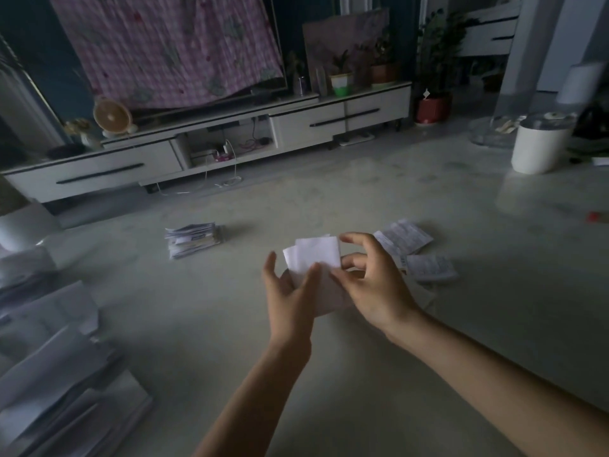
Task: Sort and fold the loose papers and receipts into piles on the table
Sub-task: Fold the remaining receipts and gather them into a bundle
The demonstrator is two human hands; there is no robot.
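The left forearm (257, 390) and right forearm (478, 374), both bare, reach forward and converge on the folded white paper (316, 255). The left hand (290, 291) cradles it from the left and below, with its thumb laid across the near face. The right hand (375, 285) pinches its right edge (thumb in front, fingers curled behind), its index finger arched just above that corner.
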